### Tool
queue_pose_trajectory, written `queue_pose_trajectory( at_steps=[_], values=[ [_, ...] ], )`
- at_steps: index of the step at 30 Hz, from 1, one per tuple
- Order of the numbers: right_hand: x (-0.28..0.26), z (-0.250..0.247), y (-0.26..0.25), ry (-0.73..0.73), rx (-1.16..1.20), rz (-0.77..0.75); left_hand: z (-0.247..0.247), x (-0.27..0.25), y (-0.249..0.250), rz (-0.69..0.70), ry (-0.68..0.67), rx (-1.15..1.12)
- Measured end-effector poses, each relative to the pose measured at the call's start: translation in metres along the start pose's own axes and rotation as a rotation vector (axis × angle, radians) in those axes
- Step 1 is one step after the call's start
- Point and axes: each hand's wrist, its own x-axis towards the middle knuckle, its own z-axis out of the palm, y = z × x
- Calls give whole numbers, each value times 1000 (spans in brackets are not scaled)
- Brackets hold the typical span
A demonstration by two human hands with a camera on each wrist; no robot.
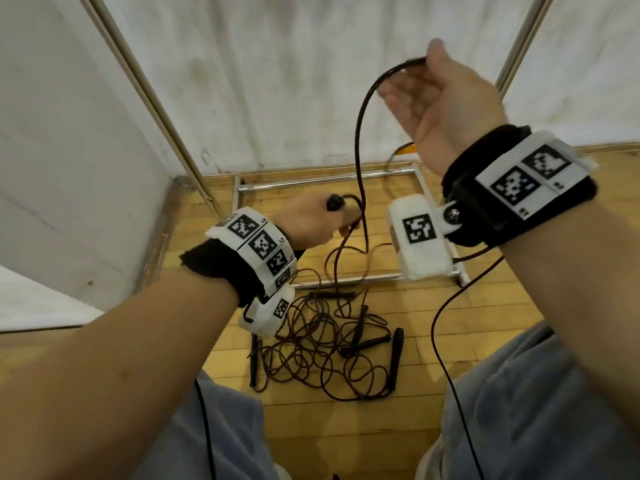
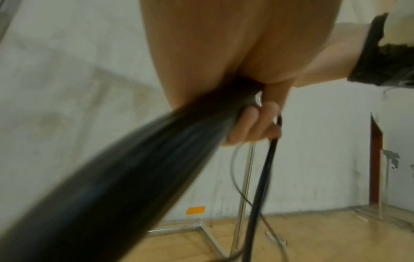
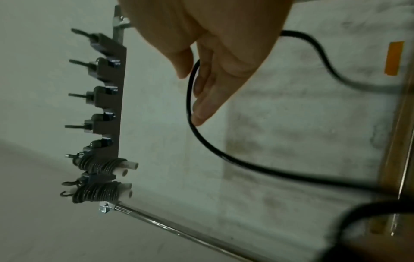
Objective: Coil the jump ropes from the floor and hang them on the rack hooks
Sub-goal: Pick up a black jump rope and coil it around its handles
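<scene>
My left hand is held low and grips one black jump rope handle; in the left wrist view its fingers curl round that handle. The rope's thin dark cord arcs up to my raised right hand, which pinches it between thumb and fingers. In the right wrist view the cord runs along the fingers. Several more jump ropes lie tangled on the wooden floor below. The hook bar carries two coiled ropes on its end hooks.
The rack's metal base frame sits on the floor against the white wall, with slanted poles rising on both sides. Several hooks on the bar are bare. My knees in grey trousers flank the pile.
</scene>
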Motion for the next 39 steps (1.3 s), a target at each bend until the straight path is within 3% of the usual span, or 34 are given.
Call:
queue_pose_trajectory(
  at_steps=[3, 7, 9, 11, 13, 19, 25, 27, 29, 33, 35, 39],
  values=[
    [-1, -9, 1, -8, -94, 42, -11, -1, 5, 123, 172, -297],
    [-8, -9, 16, -47, -203, 87, -11, -4, 10, 143, 25, -548],
    [-11, -5, 16, -81, -234, 104, -4, -3, 12, 140, 21, -445],
    [-12, -1, 12, -100, -199, 123, 0, -1, 15, 162, 124, -268],
    [-13, 3, 7, -120, -129, 135, 1, 1, 14, 145, 164, -230],
    [-15, 12, -1, -166, 84, 170, 14, -1, 8, 163, 11, -70],
    [4, -9, -24, 21, 213, 50, 8, -2, -6, 34, -59, 90],
    [7, -14, -19, 103, 75, 64, 0, -1, -5, 46, 24, -129],
    [6, -15, -5, 77, -254, 89, -12, 1, 0, 81, 160, -429],
    [-15, -15, 43, -403, -1032, 281, -32, 1, 11, 142, 253, -758],
    [-27, -18, 70, -579, -1193, 377, -40, -1, 14, 161, 254, -846],
    [-43, -32, 115, -703, -1405, 449, -60, -5, 12, 154, 314, -994]
  ],
)
